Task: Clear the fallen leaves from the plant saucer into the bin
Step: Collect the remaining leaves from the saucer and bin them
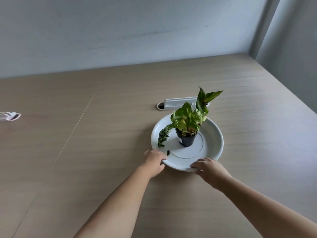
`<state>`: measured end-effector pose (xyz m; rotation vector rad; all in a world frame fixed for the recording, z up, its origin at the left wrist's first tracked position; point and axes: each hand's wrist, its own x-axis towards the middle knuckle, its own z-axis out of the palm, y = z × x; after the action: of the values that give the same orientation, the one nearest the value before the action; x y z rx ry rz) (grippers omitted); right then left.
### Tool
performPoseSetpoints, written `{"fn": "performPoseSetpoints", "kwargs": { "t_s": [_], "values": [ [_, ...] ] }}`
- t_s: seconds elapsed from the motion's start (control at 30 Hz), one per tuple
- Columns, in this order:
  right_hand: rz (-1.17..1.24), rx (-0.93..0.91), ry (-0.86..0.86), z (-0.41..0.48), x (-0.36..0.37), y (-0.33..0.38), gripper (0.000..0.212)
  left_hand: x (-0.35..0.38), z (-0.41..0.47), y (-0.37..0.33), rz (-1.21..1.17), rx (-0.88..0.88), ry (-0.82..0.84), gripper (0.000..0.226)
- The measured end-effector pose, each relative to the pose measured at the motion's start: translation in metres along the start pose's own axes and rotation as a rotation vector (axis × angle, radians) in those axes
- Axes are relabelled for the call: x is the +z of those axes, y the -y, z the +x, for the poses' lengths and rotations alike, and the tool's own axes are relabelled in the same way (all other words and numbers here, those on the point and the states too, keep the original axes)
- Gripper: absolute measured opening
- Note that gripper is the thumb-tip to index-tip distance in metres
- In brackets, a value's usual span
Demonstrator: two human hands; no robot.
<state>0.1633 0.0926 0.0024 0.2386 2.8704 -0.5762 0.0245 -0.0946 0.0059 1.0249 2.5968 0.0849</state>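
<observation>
A white round saucer [215, 140] lies on the wooden table with a small black pot [186, 140] of green variegated leaves standing in its middle. A trailing leafy stem [163, 136] droops onto the saucer's left side, and one small dark fallen leaf [168, 152] lies near the front-left rim. My left hand [155, 160] grips the saucer's front-left rim, fingers curled over the edge. My right hand [208, 168] holds the front rim, fingers over its lip. No bin is in view.
A white cable-port cover [180, 102] with a round hole [160, 106] sits in the table just behind the plant. A white and pink object [9, 116] lies at the far left edge. A grey wall runs along the table's back.
</observation>
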Motion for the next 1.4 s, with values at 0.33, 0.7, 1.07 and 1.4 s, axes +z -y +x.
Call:
{"fn": "performPoseSetpoints", "kwargs": {
  "t_s": [0.33, 0.7, 1.07, 1.4],
  "values": [
    [-0.326, 0.034, -0.021, 0.01, -0.032, -0.052, 0.047, 0.014, 0.007, -0.023, 0.028, 0.305, -0.113, 0.037],
    [-0.144, -0.029, 0.03, 0.006, -0.025, -0.05, 0.026, -0.004, 0.01, -0.012, 0.112, 0.097, -0.001, 0.026],
    [-0.084, -0.12, 0.15, 0.004, -0.016, -0.023, 0.035, -0.014, 0.01, -0.005, 0.029, -0.001, 0.054, 0.038],
    [-0.054, 0.109, 0.125, 0.022, -0.05, -0.051, 0.055, 0.002, 0.005, -0.04, -0.163, -0.038, 0.041, 0.042]
  ]
}}
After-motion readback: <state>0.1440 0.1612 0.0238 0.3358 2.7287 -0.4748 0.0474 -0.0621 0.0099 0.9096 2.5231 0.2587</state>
